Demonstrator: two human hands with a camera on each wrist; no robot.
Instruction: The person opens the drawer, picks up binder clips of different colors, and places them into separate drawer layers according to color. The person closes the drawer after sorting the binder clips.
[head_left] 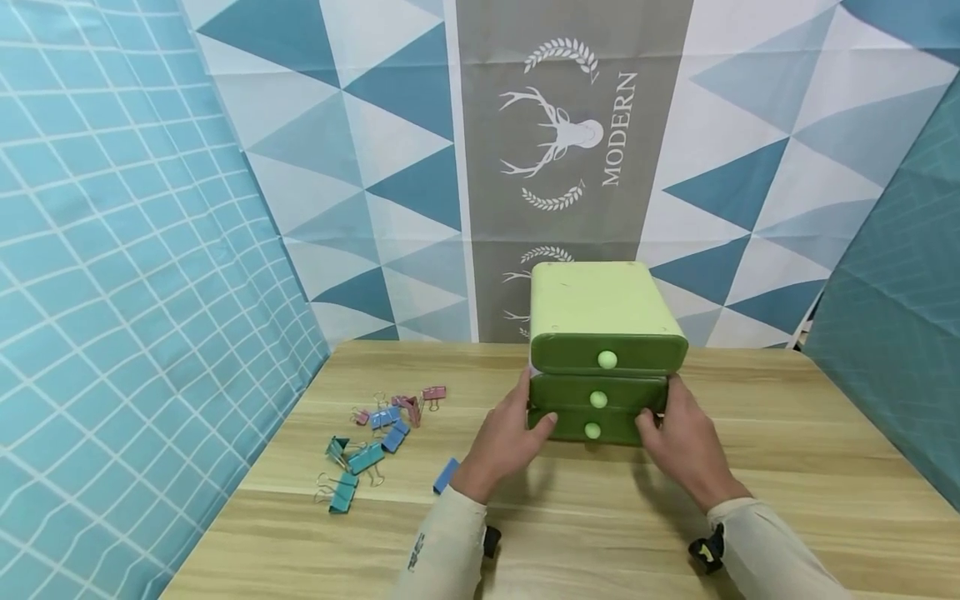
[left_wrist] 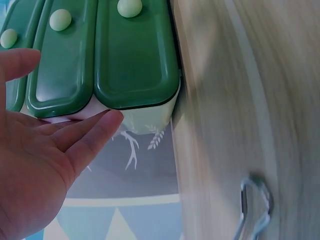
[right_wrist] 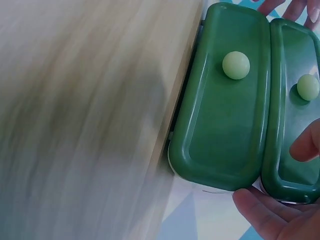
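Observation:
A small green box with three drawers point(head_left: 600, 300) stands at the wooden tabletop, its lid pale green and its dark green fronts fitted with round pale knobs. At its left side, my left hand point(head_left: 501, 440) touches the wall with straight fingers, thumb stretched out before the lower drawers. Against the opposite side is my right hand point(head_left: 690, 442), its fingers extended along the wall and its thumb in front of the drawers. In both wrist views the drawer fronts are closed. Whether the base bears fully on the table, I cannot tell.
Several binder clips lie on the wooden table point(head_left: 285, 542) at left: teal ones point(head_left: 343, 492), blue ones point(head_left: 395, 436) and pink ones point(head_left: 433, 392). Another blue clip point(head_left: 446, 475) lies beside my left wrist. A patterned cloth point(head_left: 405, 167) hangs behind the table, with blue cloths at both sides.

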